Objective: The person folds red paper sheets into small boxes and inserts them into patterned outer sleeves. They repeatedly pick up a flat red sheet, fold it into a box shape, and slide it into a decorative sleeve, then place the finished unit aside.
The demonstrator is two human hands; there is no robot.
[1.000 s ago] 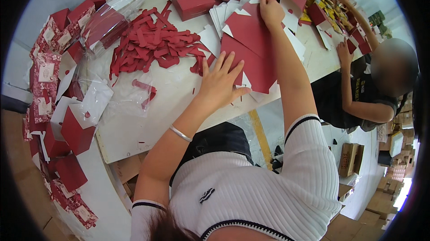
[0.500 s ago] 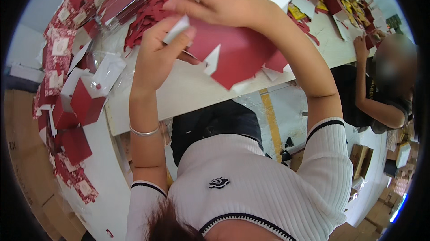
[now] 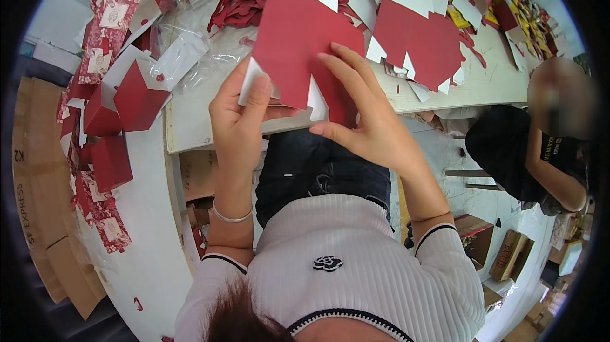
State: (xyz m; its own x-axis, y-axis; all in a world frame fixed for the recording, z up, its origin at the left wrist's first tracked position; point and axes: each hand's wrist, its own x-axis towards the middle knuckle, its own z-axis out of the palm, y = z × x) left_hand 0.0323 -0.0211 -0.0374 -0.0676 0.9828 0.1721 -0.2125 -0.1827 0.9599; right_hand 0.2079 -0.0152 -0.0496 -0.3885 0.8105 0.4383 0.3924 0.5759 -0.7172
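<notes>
A folding-box blank (image 3: 295, 30), red with white flaps, is held up over the near edge of the table. My left hand (image 3: 236, 119) is closed on its lower left corner, thumb over a small white flap and fingers behind. Against the blank's right side, my right hand (image 3: 376, 119) has its fingers spread, their tips on the red panel and the thumb apart near the lower edge. Just right of it, a stack of similar flat red-and-white blanks (image 3: 422, 46) lies on the table.
The white table (image 3: 489, 78) carries a pile of red paper pieces (image 3: 244, 2) and clear plastic film (image 3: 187, 68). Folded red boxes (image 3: 138, 97) and floral red packs (image 3: 114, 14) line the left. At right, another person (image 3: 559, 145) sits near yellow packets (image 3: 537, 21).
My right hand has come back from the far left across to the blank's right side. The blank now stands more upright, its red face showing. My left hand has kept its hold.
</notes>
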